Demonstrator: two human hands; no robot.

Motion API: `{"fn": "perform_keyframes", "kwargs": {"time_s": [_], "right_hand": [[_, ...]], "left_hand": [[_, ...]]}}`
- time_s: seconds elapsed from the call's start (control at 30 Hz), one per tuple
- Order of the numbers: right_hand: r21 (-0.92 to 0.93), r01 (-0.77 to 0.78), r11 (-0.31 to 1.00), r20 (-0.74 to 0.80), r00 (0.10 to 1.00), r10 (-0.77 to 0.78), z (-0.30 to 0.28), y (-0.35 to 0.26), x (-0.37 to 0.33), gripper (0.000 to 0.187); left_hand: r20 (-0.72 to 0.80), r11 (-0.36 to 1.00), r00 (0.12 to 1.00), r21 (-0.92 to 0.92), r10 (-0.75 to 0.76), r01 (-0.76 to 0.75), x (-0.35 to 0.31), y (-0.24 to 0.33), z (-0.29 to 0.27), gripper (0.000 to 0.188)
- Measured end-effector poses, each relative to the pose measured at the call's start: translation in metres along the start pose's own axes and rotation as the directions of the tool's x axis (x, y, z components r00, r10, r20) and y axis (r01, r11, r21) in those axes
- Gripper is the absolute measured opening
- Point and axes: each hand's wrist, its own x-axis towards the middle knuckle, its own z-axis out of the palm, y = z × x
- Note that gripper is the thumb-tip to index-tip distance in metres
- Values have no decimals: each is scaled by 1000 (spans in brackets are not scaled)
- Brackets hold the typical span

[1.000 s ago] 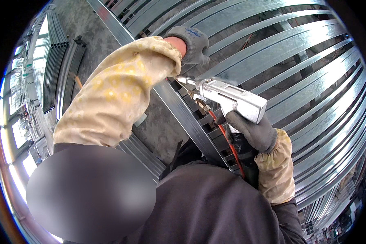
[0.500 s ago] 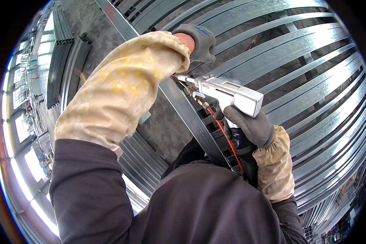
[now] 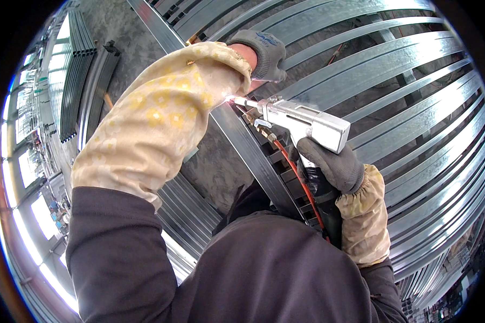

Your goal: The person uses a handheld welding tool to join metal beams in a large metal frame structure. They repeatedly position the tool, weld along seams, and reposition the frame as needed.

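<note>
My right hand (image 3: 333, 164), in a dark grey glove, is wrapped round the black grip of a silver handheld welding gun (image 3: 307, 123). The gun's nozzle points left, and a small bright pinkish-white glow shows at its tip beside the edge of a long metal tube (image 3: 248, 148). An orange-red hose (image 3: 302, 180) runs along the gun's underside. Beyond the nozzle, my left hand (image 3: 264, 56), also in a grey glove, is curled down over the metal frame. Its fingertips are mostly hidden, so what they grip cannot be made out. My left sleeve guard (image 3: 161, 113) covers part of the tube.
Parallel galvanized slats (image 3: 382, 70) fill the right side, with gaps between them. At far left stand a stack of metal profiles (image 3: 67, 81) and a few more lengths (image 3: 99, 81) on the grey floor (image 3: 215, 175). Another bundle of profiles (image 3: 188, 207) lies beside my body.
A bright glow has appeared at the nozzle tip, lighting the nearby sleeve guard. The gun and both hands have hardly moved.
</note>
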Motion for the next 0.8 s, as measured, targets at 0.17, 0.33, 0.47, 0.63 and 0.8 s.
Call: {"fn": "perform_keyframes", "kwargs": {"time_s": [0.17, 0.33, 0.47, 0.63, 0.8], "right_hand": [[8, 14, 1000, -52, 999, -14, 4, -3, -1, 30], [96, -106, 990, 21, 994, 104, 1, -1, -1, 30], [107, -108, 988, 45, 994, 104, -1, 4, 1, 30], [108, -87, 990, 16, 996, 85, 0, 8, -1, 30], [102, -88, 991, 50, 995, 83, -1, 3, -1, 30]], "left_hand": [[10, 1000, 999, 0, -30, 30, 2, 0, 3, 40], [45, 999, 998, -20, -32, 33, 2, -1, 1, 40], [67, 1000, 998, -13, -17, 18, 3, 0, -3, 41], [49, 999, 998, -16, -29, 30, 1, -1, -2, 41], [68, 1000, 998, -11, -19, 20, 3, -3, -1, 41]]}}
